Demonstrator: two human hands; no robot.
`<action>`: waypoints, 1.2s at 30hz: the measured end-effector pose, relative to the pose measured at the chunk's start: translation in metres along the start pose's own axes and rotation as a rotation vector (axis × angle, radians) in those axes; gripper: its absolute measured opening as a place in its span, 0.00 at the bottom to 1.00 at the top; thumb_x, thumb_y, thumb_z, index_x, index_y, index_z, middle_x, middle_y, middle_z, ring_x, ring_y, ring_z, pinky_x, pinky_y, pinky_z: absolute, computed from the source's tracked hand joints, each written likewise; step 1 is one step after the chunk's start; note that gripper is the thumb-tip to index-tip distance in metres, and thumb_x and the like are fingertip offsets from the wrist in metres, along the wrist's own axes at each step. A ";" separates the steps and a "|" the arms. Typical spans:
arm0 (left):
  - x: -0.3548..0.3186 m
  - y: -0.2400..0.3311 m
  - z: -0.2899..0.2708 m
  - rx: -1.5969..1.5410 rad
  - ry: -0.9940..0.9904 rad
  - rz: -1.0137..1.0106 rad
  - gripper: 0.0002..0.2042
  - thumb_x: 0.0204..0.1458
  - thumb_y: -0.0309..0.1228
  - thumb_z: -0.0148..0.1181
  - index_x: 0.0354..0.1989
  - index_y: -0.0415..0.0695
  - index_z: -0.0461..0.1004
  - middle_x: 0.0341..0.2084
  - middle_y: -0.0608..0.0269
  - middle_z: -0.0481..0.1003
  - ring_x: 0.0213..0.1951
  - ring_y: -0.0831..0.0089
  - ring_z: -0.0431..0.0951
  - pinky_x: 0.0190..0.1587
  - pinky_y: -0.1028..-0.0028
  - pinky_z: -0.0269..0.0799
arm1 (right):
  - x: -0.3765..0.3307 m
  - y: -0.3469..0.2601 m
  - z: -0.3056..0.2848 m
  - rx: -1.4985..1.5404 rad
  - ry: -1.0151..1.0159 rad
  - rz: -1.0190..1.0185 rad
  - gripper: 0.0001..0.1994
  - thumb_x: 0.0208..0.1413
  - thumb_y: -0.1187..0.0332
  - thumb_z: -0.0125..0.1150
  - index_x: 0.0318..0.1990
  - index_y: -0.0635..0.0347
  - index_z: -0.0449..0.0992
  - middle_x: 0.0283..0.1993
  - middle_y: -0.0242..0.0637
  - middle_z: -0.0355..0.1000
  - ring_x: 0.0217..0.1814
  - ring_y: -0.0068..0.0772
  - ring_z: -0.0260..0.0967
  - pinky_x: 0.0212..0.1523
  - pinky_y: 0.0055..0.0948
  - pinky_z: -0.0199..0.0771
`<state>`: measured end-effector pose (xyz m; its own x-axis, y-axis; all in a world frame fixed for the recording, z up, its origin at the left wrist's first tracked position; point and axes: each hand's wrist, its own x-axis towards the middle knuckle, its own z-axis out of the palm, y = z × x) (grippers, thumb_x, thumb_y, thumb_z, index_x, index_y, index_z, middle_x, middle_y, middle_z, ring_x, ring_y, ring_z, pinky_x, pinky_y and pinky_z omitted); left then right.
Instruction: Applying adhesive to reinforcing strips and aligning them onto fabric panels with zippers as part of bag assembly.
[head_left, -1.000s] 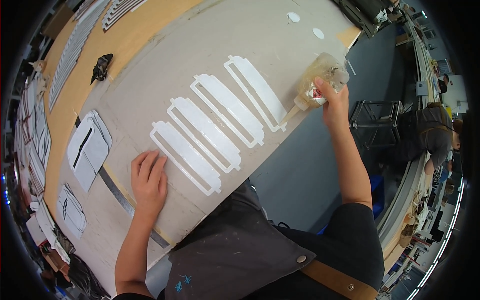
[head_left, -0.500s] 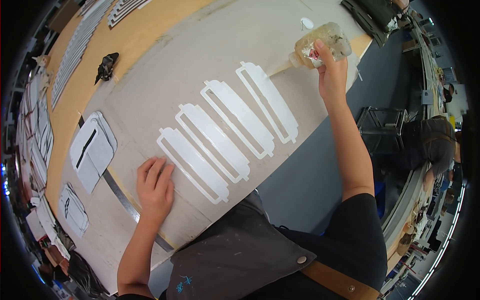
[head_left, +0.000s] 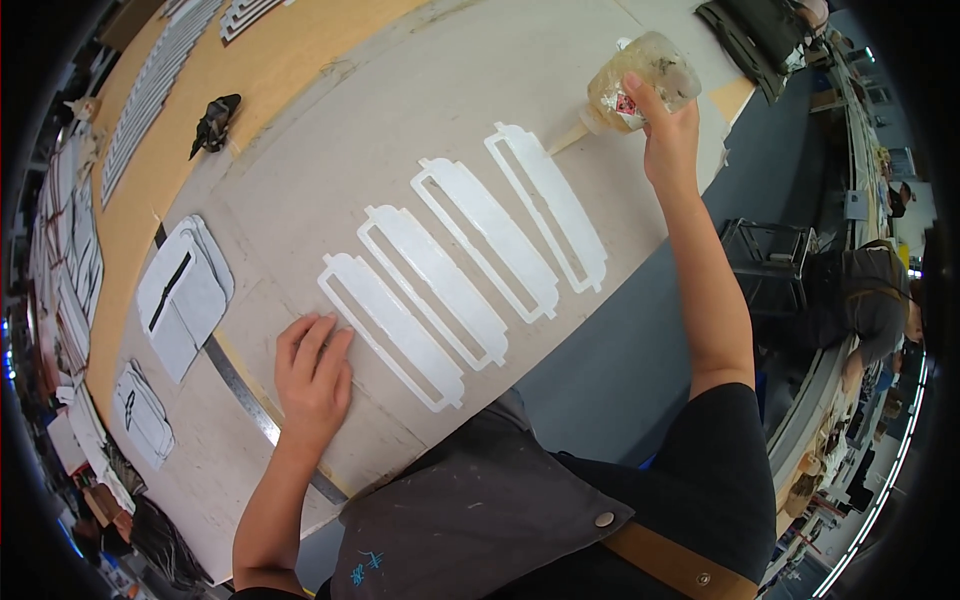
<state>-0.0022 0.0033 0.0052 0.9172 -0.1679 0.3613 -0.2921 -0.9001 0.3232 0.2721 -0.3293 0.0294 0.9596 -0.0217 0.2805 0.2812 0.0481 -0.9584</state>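
R hand [head_left: 668, 135] grasps a translucent yellowish plastic squeeze bottle [head_left: 652, 75] w/ a red-and-white label, thumb over the near side, rest of the fingers mostly hidden behind. Bottle's tilted, base up & to the R, its pale tapered nozzle [head_left: 568, 138] aimed down-L. Tip's at the outer edge of the far-R white piece, nr its upper end; can't tell if it's touching or just above.

Four flat white elongated pieces, each w/ a long narrow slot & small end tabs, lie in a slanted row on the grey worktop [head_left: 300, 185], btwn the two hands: 1st piece [head_left: 405, 325] beside L hand, then 2nd piece [head_left: 442, 285], 3rd piece [head_left: 492, 235], & 4th piece [head_left: 555, 200] down-L of R hand, under the nozzle side.

L hand [head_left: 315, 375] is empty, palm down on the worktop, fingers loosely extended & slightly apart. Fingertips at the L edge of the 1st piece; contact or tiny gap, can't tell.

Farther L: stacked white rounded panels w/ a black slit [head_left: 205, 300], a smaller white stack [head_left: 147, 420] below, & a dark metal strip [head_left: 240, 388] running toward the near edge. A crumpled black item [head_left: 215, 125] sits up-L, nr the tan board [head_left: 290, 65].
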 end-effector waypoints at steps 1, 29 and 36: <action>0.000 0.000 0.000 -0.001 0.005 0.001 0.20 0.33 0.13 0.60 0.40 0.37 0.78 0.45 0.54 0.75 0.47 0.51 0.73 0.45 0.62 0.73 | -0.002 -0.001 -0.003 -0.022 -0.022 0.020 0.23 0.51 0.67 0.69 0.51 0.67 0.69 0.46 0.39 0.74 0.46 0.27 0.72 0.50 0.28 0.70; -0.008 -0.002 0.000 0.029 0.087 -0.056 0.17 0.40 0.16 0.61 0.42 0.39 0.76 0.47 0.51 0.70 0.49 0.50 0.70 0.49 0.59 0.71 | -0.043 -0.025 -0.071 -0.254 -0.219 0.338 0.29 0.54 0.57 0.66 0.56 0.67 0.67 0.47 0.38 0.73 0.48 0.28 0.72 0.49 0.29 0.72; 0.003 0.001 0.008 -0.091 0.324 -0.030 0.16 0.44 0.21 0.64 0.43 0.39 0.72 0.44 0.52 0.70 0.47 0.51 0.70 0.50 0.60 0.68 | 0.025 0.001 -0.047 -1.079 -0.326 -0.177 0.29 0.62 0.55 0.59 0.63 0.65 0.63 0.39 0.43 0.75 0.28 0.31 0.74 0.35 0.27 0.73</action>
<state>0.0027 -0.0014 -0.0002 0.7964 0.0080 0.6048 -0.3022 -0.8609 0.4092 0.2962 -0.3770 0.0330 0.9075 0.3255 0.2654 0.4113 -0.8169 -0.4044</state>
